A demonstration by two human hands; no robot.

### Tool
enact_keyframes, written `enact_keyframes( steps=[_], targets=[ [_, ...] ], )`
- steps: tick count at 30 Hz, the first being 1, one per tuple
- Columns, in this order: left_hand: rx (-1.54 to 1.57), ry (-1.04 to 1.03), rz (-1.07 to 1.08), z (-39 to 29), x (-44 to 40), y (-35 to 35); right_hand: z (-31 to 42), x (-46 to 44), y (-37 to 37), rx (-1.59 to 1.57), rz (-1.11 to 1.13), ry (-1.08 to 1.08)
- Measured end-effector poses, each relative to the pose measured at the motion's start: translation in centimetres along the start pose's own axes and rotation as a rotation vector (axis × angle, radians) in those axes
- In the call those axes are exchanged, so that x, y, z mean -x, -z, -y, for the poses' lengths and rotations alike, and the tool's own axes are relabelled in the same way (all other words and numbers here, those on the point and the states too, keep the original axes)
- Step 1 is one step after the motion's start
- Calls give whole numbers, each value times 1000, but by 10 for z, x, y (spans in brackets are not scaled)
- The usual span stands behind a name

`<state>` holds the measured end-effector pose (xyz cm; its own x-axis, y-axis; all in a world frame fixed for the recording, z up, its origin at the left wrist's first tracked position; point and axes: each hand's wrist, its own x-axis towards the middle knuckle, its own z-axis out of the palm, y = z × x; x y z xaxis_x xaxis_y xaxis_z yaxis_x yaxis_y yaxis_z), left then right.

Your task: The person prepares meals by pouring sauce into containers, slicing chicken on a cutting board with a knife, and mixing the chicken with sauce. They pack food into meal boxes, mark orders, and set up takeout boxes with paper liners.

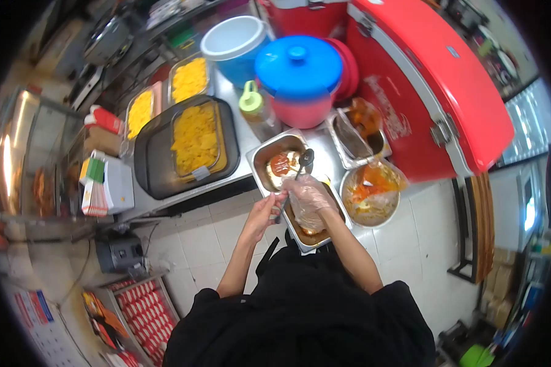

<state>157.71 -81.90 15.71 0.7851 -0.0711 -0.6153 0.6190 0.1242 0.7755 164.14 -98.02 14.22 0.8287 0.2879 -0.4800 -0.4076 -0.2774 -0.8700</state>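
Observation:
A dark spoon (306, 158) has its bowl up over a metal pan (258, 160). Its handle slants down between my hands. My left hand (262, 216), bare, is closed with its fingertips at the handle. My right hand (307, 194) wears a clear plastic glove and closes around the handle beside the left fingers; its exact grip is partly hidden. In the pan lies a white food with red sauce (280, 165), which looks like an egg. Under my right hand is a second metal pan (303, 243) with brown sauce, partly covered by hand and forearm.
A bowl (347, 211) with a plastic bag of orange food stands right, below a tray of bagged sauce (364, 125). Behind are a blue-lidded pot (300, 64), green-capped bottle (251, 101) and open red cooler (404, 110). Yellow rice (196, 137) sits in a black tray (156, 156).

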Motion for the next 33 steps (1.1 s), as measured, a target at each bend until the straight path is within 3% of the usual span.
enact_keyframes(
  steps=[3,4,5,6,7,9,10,12,13,15,17,19,20,22,23,24,27,28,31,33],
  targets=[
    [-207,-118,-478,21,-42,17,25,-5,21,487,53,-6],
    [-333,-138,-508,32,-65,27,37,0,24,719,64,203],
    [-483,-149,-468,51,-95,44,22,-18,23,814,43,159],
    [-352,-100,-393,40,-98,42,3,-37,28,872,50,114],
    [-102,-222,-343,32,-94,35,27,-30,34,988,179,53],
    [-32,-174,-437,18,-91,39,64,-17,20,1007,39,101],
    [-192,-197,-477,43,-119,59,65,-22,14,982,72,166],
    [-131,-343,-470,33,-81,76,76,-29,-8,916,160,193],
    [-144,-412,-475,29,-68,90,94,-20,-25,872,168,96],
    [-25,-371,-527,32,-28,125,114,-5,-62,1310,164,780],
    [77,-366,-615,40,33,170,123,8,-133,1250,163,966],
    [195,-371,-694,70,73,225,123,25,-199,1683,243,855],
    [199,-373,-761,83,99,248,121,24,-230,1695,455,1002],
    [217,-380,-908,105,144,298,128,43,-306,1661,370,1053],
    [177,-445,-1106,119,165,318,134,52,-348,1645,339,1099],
    [195,-414,-1169,130,185,344,125,33,-380,1749,594,1091],
    [234,-400,-1353,174,236,410,95,-22,-481,1573,806,1565],
    [243,-406,-1404,192,244,432,121,-8,-518,1805,1200,1970],
    [279,-333,-1493,217,290,486,122,20,-622,1556,993,1460],
    [425,-462,-1579,254,302,529,112,17,-684,1512,1109,1574]
  ],
)
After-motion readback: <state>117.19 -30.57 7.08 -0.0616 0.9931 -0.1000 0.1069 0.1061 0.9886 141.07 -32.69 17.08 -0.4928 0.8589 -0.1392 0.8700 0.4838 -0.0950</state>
